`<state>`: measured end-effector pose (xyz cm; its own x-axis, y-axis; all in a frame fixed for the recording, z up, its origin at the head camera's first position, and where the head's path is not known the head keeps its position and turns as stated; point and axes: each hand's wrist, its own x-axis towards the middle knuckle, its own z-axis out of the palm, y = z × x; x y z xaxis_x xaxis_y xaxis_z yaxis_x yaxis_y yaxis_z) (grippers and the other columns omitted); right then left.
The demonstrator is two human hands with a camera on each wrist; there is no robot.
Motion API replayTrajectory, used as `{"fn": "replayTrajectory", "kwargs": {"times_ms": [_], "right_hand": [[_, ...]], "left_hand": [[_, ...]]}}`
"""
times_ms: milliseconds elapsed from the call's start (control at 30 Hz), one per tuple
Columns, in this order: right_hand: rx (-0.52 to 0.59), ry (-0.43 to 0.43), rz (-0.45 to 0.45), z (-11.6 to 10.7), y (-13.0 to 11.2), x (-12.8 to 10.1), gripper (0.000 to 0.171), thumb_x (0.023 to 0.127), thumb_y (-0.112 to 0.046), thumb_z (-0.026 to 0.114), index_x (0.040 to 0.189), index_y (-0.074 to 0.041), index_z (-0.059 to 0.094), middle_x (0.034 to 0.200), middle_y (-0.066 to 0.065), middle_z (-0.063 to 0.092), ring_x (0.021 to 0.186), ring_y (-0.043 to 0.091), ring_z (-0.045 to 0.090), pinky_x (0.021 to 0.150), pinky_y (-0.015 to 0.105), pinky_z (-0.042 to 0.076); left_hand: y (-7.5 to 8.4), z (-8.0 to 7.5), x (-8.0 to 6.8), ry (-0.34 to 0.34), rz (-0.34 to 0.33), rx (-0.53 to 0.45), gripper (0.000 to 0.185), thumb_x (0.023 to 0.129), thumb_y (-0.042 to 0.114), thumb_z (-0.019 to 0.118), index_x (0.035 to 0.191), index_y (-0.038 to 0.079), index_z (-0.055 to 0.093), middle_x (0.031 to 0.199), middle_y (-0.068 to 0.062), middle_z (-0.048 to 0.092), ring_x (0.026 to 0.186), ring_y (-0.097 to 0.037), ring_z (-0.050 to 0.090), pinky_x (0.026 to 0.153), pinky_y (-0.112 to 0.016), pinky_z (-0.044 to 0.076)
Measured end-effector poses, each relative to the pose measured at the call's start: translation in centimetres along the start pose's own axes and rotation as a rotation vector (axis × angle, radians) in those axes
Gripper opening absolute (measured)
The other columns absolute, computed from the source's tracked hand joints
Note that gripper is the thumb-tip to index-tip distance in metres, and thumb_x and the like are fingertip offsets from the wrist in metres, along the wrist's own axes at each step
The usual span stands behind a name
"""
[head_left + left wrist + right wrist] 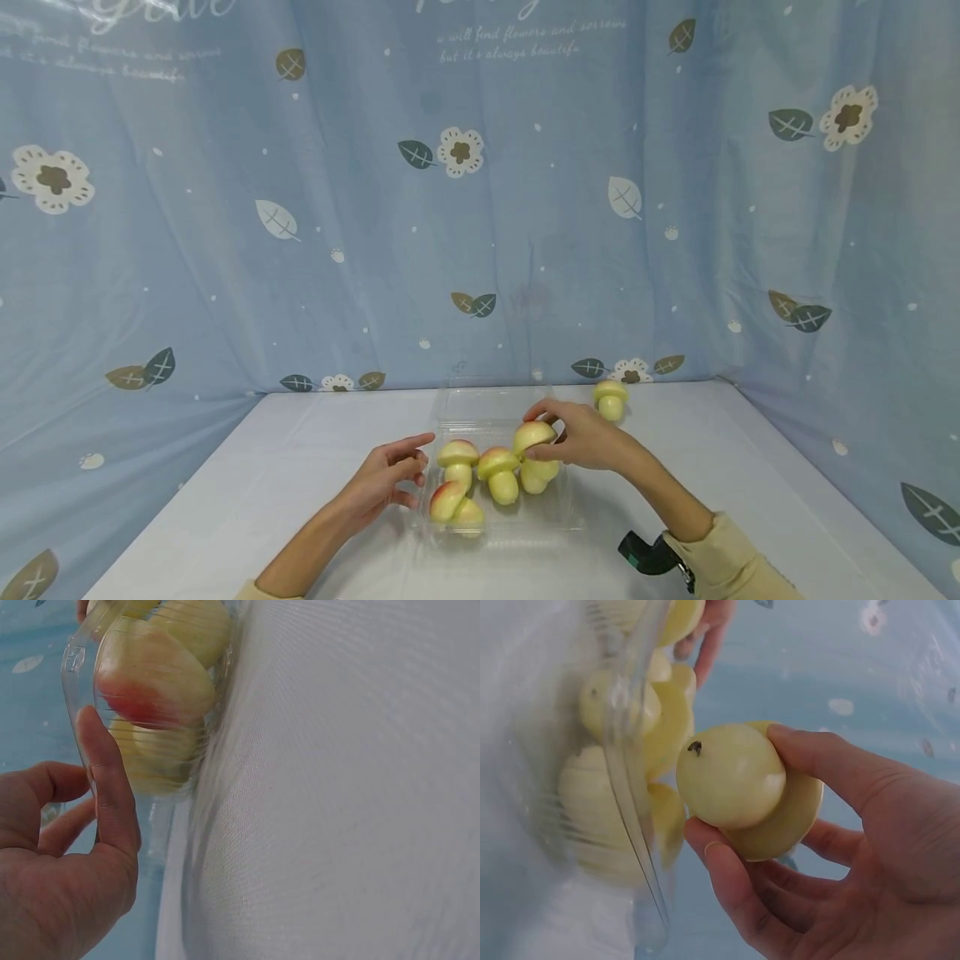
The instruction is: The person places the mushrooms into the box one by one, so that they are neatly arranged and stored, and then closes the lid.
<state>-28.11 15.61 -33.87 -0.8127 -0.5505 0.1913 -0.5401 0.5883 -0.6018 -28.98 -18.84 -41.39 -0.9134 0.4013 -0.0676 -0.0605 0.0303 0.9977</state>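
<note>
At frame centre, the right hand (581, 435) pinched a smooth, rounded yellow-green toy mushroom (534, 436) above the clear plastic tray (558, 508) on the white counter (300, 450). The left hand (386, 479), fingers relaxed, touched the tray's left wall.

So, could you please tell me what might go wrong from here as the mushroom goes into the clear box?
1. The right hand pinches the held mushroom by its cap only; the grip could slip.
2. The mushrooms already in the clear box stand crowded, so lowering another might topple one.
3. The left hand only touches the light box's side, so it could slide.
</note>
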Motion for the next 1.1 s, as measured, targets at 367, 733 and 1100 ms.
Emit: {"fn": "replayTrajectory", "kwargs": {"times_ms": [367, 733, 1100], "right_hand": [[0.058, -0.064, -0.005, 1.6, -0.8, 0.0, 0.041, 0.086, -0.037, 0.075, 0.12, -0.019, 0.061, 0.114, 0.007, 0.068, 0.086, 0.012, 0.067, 0.071, 0.024, 0.055], [-0.001, -0.071, 0.001, 3.0, -1.8, 0.1, 0.04, 0.083, -0.046, 0.076, 0.114, -0.024, 0.063, 0.111, 0.0, 0.069, 0.099, 0.016, 0.065, 0.07, 0.023, 0.051], [-0.002, -0.081, -0.009, 3.9, -2.4, 0.3, 0.041, 0.082, -0.043, 0.078, 0.114, -0.021, 0.065, 0.11, 0.001, 0.069, 0.091, 0.01, 0.065, 0.069, 0.02, 0.054]], "left_hand": [[-0.2, 0.0, 0.1, 0.007, 0.0, 0.01, 0.06, 0.097, 0.015, 0.058, 0.151, 0.005, 0.035, 0.103, -0.003, 0.055, 0.076, -0.01, 0.056, 0.053, -0.024, 0.055], [-0.2, 0.1, 0.1, 0.004, -0.004, 0.0, 0.059, 0.097, 0.014, 0.056, 0.152, 0.005, 0.035, 0.102, -0.003, 0.054, 0.076, -0.01, 0.056, 0.053, -0.024, 0.055], [-0.1, 0.0, 0.0, -0.008, 0.001, -0.003, 0.059, 0.098, 0.015, 0.056, 0.152, 0.005, 0.034, 0.103, -0.004, 0.054, 0.076, -0.01, 0.056, 0.054, -0.024, 0.055]]}}
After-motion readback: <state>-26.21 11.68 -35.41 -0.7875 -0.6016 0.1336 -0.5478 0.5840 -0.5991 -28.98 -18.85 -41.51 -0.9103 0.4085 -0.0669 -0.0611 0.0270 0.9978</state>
